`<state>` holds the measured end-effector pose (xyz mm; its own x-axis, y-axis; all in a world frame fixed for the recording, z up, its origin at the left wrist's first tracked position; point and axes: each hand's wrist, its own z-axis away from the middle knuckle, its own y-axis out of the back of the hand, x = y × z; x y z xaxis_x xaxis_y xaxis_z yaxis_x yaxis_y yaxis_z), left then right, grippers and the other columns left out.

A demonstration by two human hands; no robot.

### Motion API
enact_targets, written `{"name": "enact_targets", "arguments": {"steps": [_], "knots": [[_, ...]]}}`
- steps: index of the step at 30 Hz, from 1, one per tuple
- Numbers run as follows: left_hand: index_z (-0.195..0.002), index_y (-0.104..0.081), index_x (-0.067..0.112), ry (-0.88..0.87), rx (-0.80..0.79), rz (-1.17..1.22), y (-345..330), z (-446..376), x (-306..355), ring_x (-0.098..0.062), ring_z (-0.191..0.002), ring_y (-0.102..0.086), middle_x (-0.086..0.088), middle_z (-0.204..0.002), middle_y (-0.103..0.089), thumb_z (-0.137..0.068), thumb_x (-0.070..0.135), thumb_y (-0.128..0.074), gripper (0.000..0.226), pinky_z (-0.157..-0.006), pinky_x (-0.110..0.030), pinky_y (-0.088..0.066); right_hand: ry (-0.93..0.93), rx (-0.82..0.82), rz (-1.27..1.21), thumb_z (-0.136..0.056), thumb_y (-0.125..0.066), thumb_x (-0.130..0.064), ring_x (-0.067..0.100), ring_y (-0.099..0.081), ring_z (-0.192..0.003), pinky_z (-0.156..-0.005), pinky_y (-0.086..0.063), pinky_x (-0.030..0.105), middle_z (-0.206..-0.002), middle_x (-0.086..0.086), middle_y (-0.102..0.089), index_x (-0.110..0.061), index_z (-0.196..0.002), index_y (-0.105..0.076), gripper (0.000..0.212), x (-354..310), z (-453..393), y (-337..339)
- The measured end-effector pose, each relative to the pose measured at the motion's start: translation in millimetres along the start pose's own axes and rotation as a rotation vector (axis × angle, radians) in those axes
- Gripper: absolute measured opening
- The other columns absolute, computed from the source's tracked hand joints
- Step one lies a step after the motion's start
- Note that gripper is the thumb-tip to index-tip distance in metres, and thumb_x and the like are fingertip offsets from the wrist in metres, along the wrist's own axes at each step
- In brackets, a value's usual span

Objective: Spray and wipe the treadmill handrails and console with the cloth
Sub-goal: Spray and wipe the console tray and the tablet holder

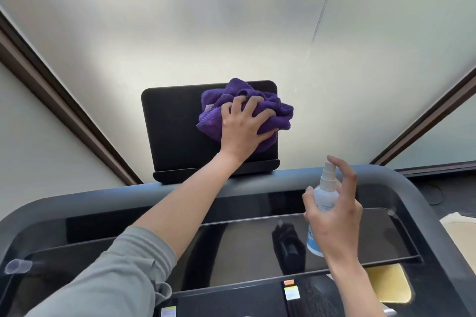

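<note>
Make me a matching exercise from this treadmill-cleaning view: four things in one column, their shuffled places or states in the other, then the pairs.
1. crumpled purple cloth
2. white spray bottle
3. black rectangular screen
4. yellow pad

A. standing on the grey front rail
B. held upright in the right hand
C. pressed on the screen by the left hand
D. lying lower right, under the glossy console

Pairs: 1-C, 2-B, 3-A, 4-D

Grey long sleeve (123, 270) pushed up the left forearm, cuff bunched, right forearm bare of clothing
</note>
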<state>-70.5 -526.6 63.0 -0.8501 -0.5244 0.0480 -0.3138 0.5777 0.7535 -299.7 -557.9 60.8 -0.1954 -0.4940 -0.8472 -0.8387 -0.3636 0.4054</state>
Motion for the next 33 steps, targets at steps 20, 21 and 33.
{"name": "enact_targets", "arguments": {"steps": [20,21,33], "knots": [[-0.086,-0.071,0.025,0.088,0.013,0.014,19,55,-47,-0.033,-0.087,-0.059,-0.006,-0.099,-0.064,-0.080,0.054,-0.066,0.030,-0.070,-0.039,-0.041,0.013,-0.035,-0.016,-0.084,-0.067,0.004,0.019,-0.057,-0.048,-0.051,-0.053,0.030,-0.073,0.005,-0.058,-0.036,-0.129,-0.041,0.066,-12,18,-15],[-0.085,-0.071,0.025,0.091,0.001,0.032,22,63,-46,-0.032,-0.084,-0.059,-0.006,-0.097,-0.064,-0.080,0.055,-0.066,0.031,-0.068,-0.038,-0.042,0.016,-0.033,-0.018,-0.084,-0.067,0.005,0.019,-0.057,-0.048,-0.051,-0.053,0.029,-0.073,0.005,-0.058,-0.035,-0.128,-0.041,0.066,-13,18,-16],[-0.115,-0.066,0.034,0.480,0.079,-0.017,60,33,-115,-0.035,-0.114,-0.046,-0.006,-0.129,-0.052,-0.087,0.056,-0.057,0.036,-0.090,-0.047,-0.036,0.056,-0.078,-0.026,-0.084,-0.066,0.006,0.022,-0.054,-0.045,-0.052,-0.051,0.033,-0.061,0.007,-0.055,-0.033,-0.128,-0.040,0.064,-32,18,-42]]}}
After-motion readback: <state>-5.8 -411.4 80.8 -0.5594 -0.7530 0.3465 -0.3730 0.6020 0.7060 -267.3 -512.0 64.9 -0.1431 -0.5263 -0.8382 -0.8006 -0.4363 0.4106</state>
